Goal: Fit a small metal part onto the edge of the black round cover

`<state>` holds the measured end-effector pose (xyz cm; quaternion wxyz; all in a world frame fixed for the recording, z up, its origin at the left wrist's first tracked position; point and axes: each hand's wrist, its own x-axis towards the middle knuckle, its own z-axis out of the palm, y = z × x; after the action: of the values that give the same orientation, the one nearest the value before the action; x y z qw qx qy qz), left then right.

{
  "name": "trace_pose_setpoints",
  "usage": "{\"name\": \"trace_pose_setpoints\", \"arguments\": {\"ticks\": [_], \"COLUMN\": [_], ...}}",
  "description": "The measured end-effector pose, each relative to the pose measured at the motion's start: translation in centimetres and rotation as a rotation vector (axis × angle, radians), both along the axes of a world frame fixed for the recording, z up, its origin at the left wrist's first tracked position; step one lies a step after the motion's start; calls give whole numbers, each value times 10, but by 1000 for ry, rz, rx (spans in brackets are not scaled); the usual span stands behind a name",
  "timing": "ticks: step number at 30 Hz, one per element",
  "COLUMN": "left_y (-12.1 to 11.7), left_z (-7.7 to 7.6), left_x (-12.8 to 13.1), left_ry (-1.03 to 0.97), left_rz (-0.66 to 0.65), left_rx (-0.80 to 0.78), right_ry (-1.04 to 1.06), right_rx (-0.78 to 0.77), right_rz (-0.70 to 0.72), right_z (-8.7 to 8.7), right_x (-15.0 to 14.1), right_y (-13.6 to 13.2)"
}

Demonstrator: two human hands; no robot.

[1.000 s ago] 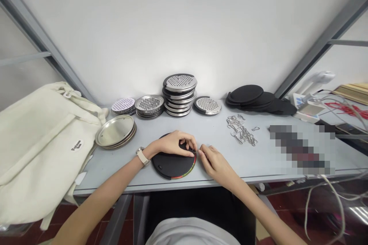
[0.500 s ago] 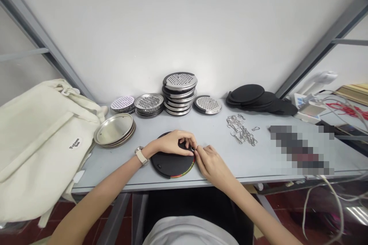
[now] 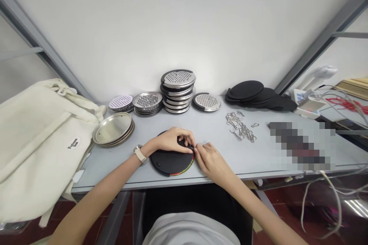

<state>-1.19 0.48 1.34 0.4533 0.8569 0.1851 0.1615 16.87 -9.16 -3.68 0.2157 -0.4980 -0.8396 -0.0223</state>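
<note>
A round black disc (image 3: 168, 160) lies near the table's front edge, with a red, yellow and green strip along its right rim. My left hand (image 3: 175, 141) rests over the top of the disc, its thumb and fingers closed around a small metal clip (image 3: 191, 146) at the right edge. From the right, my right hand (image 3: 211, 159) pinches at the same clip, fingertips almost touching the left ones. The fingers cover much of the clip. To the right lies a loose pile of metal clips (image 3: 241, 128).
Behind stand a tall stack of perforated metal discs (image 3: 178, 79), a single perforated disc (image 3: 207, 102), grater discs (image 3: 147, 101) and plain metal discs (image 3: 112, 128). Black discs (image 3: 247, 90) are piled back right. A cream bag (image 3: 43, 141) occupies the left; a blurred-out dark object (image 3: 299, 147) lies right.
My hands stay at the disc's right edge with only slight finger movement. The whole view has shifted a little; the disc stays in place.
</note>
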Motion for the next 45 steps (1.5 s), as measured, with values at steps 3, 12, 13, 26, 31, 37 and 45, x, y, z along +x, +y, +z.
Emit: {"name": "trace_pose_setpoints", "arguments": {"ticks": [3,12,13,26,31,37,45], "left_y": [0,0,0,0,-1,-2,-4], "left_z": [0,-2,-2,-2,-1,-1,0], "left_x": [-1,-1,0,-1,-1,0,1], "left_ry": [-3,-6,-7,-4,14,-12,-24], "left_rz": [-3,1,3,-2,-4,-13,13], "left_rx": [-2,-56,-56,-66,-26,-36,-34], "right_ry": [2,-6,-2,56,91,116,146], "right_rx": [6,11,11,-10,-14,-1,-10], "right_rz": [4,5,3,-17,-29,-43,-56], "right_z": [0,-3,-3,0,-1,-1,-2], "right_x": [0,1,1,0,1,1,1], "right_y": [0,1,1,-1,-1,-1,-1]}}
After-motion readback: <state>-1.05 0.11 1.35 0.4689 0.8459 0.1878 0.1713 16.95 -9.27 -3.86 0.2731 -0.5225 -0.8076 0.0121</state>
